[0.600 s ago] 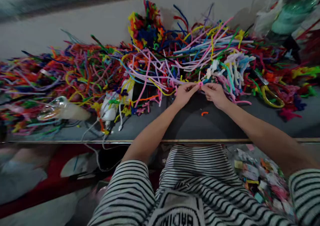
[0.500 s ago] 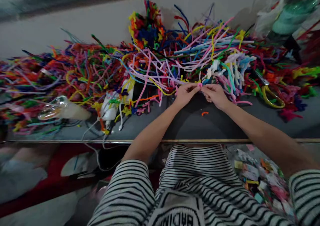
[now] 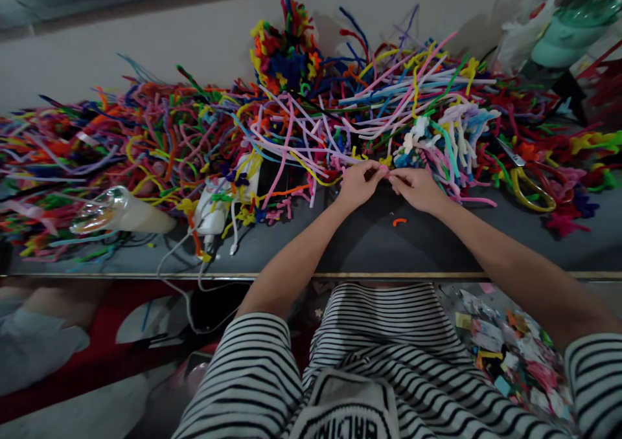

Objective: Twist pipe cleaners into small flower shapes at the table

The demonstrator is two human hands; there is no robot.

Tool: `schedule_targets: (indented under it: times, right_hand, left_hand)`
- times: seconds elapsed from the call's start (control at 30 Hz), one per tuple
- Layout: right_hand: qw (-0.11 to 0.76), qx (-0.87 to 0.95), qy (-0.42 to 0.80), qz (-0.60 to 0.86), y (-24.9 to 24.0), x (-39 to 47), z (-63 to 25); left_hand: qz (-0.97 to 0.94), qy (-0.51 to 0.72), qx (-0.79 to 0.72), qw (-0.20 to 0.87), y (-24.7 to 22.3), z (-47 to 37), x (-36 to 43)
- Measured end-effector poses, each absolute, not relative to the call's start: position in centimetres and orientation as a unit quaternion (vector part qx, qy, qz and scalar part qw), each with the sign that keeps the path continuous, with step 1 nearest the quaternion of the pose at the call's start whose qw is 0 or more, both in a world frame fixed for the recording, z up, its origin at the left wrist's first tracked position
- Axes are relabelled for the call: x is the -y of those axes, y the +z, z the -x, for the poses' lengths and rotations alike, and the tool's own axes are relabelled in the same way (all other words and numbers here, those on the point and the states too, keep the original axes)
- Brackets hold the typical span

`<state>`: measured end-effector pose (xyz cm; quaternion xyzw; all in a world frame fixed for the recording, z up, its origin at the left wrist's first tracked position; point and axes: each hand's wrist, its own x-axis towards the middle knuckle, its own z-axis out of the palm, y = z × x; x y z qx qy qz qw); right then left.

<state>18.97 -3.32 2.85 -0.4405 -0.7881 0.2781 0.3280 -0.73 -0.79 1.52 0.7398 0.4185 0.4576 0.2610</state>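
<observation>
Tabletop [image 3: 369,251]: dark grey. Pink piece [image 3: 383,170]; orange scrap [image 3: 399,221] nearer front edge. Along back edge, fuzzy stems [image 3: 383,97]: pink, lilac, white, blue, yellow. Towards right edge, scissor handles [image 3: 516,182]: yellow. Shirt [image 3: 437,374]: black-and-white stripes.

Left hand [image 3: 362,183] pinching a small pink piece [image 3: 383,170] over the desk [image 3: 369,251]; right hand [image 3: 418,188] fingertips right beside it, exact hold too small to tell. Orange scrap [image 3: 399,221] nearer the body. Tangled multicoloured fuzzy stems [image 3: 170,131] heaped along the wall [image 3: 194,50]. Yellow-handled scissors [image 3: 533,196] lying at right.
</observation>
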Motion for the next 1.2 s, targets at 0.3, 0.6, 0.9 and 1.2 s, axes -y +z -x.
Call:
schedule_targets:
  times: [0.3, 0.6, 0.9, 1.2]
  right_hand:
    - [0.332, 0.812, -0.052, 0.477, 4.0, 3.6, -20.3]
    - [0.516, 0.721, 0.069, 0.458, 3.6, 4.3, -19.1]
    - [0.502, 0.751, 0.189, 0.384, 3.3, 4.3, -18.5]
    - [0.483, 0.702, 0.278, 0.443, 4.2, 4.4, -18.7]
  left_hand:
    - [-0.704, 0.463, -0.357, 0.403, 1.2, 1.0, 0.0]
    - [-0.722, 0.453, -0.324, 0.41, 1.6, 0.3, 1.3]
    - [-0.684, 0.519, -0.352, 0.373, 0.5, 0.3, 0.7]
    - [-0.699, 0.504, -0.416, 0.288, 1.4, 0.8, 1.2]
